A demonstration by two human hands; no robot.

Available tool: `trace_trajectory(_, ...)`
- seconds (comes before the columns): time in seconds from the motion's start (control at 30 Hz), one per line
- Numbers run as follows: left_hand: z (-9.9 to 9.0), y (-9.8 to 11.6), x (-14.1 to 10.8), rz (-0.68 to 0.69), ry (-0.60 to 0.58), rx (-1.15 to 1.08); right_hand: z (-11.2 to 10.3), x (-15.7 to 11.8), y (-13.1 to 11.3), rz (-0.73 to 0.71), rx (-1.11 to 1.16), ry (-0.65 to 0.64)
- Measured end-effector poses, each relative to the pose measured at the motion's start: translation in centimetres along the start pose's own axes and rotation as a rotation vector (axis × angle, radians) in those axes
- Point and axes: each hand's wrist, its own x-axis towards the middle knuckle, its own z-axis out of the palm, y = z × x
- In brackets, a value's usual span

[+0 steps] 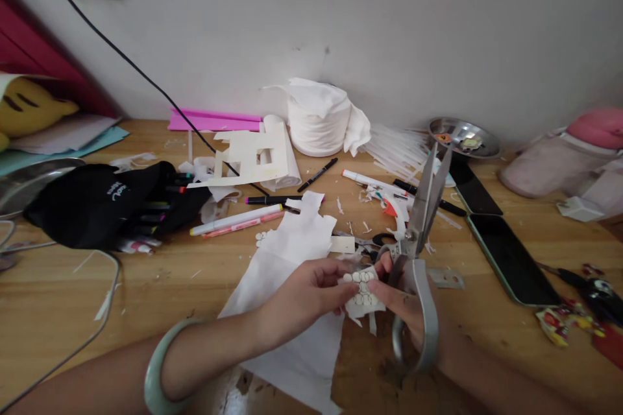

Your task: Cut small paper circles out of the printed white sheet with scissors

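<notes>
My left hand [318,295] is closed, pinching the left side of a small white piece [363,290] with rows of drawn circles and ragged lower edges. My right hand [406,311] is closed too, with large grey-handled scissors [422,227] hung on it, blades pointing up and parted. Its thumb presses on the right side of the same piece. Beneath my left hand and forearm lies a crumpled white sheet [292,285]. A second, smaller pair of scissors [372,246] rests on the table just behind my hands, partly hidden.
Markers [238,220] and white scraps lie across the wooden table. Further back stand a white tissue roll [318,120] and a metal bowl [464,136]. At right are a phone [513,259] and candy wrappers [555,324]; at left, a black pouch [97,204] and a cable [114,279].
</notes>
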Motion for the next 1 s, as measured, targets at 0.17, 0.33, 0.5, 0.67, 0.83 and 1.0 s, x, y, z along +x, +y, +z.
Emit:
trace_trajectory(0.17, -0.36, 0.09, -0.03, -0.040, 0.036, -0.005, -0.28, -0.16, -0.13, 0.022, -0.004, -0.036)
trace_trajectory(0.33, -0.16, 0.43, 0.06, -0.034, 0.027, -0.138, -0.60, -0.04, 0.08, 0.031, 0.014, -0.064)
trace_trajectory(0.5, -0.11, 0.36, 0.01, 0.018, 0.003, -0.139, -0.70, -0.06, 0.13, 0.046, 0.036, -0.077)
trace_trajectory(0.67, -0.22, 0.33, -0.09, 0.036, -0.012, -0.115, -0.71, 0.09, 0.46, 0.040, 0.062, -0.081)
trace_trajectory(0.83, -0.10, 0.55, -0.21, 0.046, -0.009, -0.101, -0.75, 0.07, 0.48, 0.011, 0.043, -0.076)
trace_trajectory(1.0, 0.11, 0.70, -0.38, 0.014, 0.017, -0.044, -0.59, 0.08, 0.10, 0.007, 0.009, -0.072)
